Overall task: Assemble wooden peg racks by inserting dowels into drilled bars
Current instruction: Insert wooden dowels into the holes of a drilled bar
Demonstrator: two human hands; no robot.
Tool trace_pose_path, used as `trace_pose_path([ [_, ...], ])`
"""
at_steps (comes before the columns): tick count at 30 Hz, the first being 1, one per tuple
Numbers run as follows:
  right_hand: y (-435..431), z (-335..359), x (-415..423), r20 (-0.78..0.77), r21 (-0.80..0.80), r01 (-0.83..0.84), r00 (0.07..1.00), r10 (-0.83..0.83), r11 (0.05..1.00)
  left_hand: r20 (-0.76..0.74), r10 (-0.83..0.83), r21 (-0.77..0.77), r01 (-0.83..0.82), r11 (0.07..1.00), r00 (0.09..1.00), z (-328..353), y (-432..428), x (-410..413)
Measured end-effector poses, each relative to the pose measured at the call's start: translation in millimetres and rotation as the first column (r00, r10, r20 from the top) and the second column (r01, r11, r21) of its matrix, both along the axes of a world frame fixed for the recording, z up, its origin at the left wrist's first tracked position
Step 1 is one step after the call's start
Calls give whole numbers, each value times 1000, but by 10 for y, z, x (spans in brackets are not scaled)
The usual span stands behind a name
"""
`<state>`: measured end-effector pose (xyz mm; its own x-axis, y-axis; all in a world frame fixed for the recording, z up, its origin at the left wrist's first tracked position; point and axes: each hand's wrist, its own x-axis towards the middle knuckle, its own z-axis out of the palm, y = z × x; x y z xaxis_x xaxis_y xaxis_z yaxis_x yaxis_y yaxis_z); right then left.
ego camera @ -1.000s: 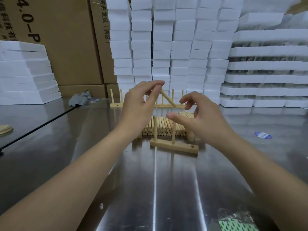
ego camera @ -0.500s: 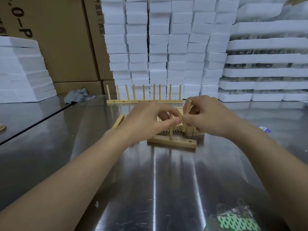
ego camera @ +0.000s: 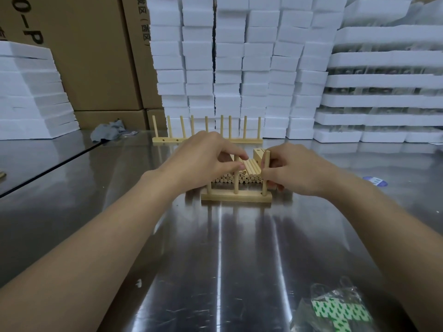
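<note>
Drilled bar (ego camera: pixel 236 197) lies flat mid-table, long side toward us, three dowels upright in it. Our left hand (ego camera: pixel 206 159) pinches the middle dowel (ego camera: pixel 236 180) near its top. Our right hand (ego camera: pixel 294 171) grips the end dowel (ego camera: pixel 265 185) at the bar's right end, fingers curled round it. Loose dowels (ego camera: pixel 239 179) are piled just behind the bar, and a finished rack (ego camera: pixel 207 140) stands near the far edge. Risks, as we judge them: the end dowel may be only part-seated and could bind or lean if pushed off-axis. Only the dowels steady the bar, so it could skid on the slick steel table (ego camera: pixel 215 259) or tip into the pile.
</note>
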<state>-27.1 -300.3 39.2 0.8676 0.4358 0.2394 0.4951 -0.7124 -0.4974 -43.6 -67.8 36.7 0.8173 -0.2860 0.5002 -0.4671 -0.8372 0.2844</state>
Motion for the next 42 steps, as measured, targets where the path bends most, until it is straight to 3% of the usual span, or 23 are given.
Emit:
trace_pose_path([
  [34, -62, -25, 79, 39, -63, 8, 999, -6, 998, -47, -58, -75, 54, 996, 997, -60, 38, 84],
  [42, -22, 9, 75, -7, 242, 0, 1000, 2, 970, -62, -59, -75, 54, 996, 996, -68, 47, 110],
])
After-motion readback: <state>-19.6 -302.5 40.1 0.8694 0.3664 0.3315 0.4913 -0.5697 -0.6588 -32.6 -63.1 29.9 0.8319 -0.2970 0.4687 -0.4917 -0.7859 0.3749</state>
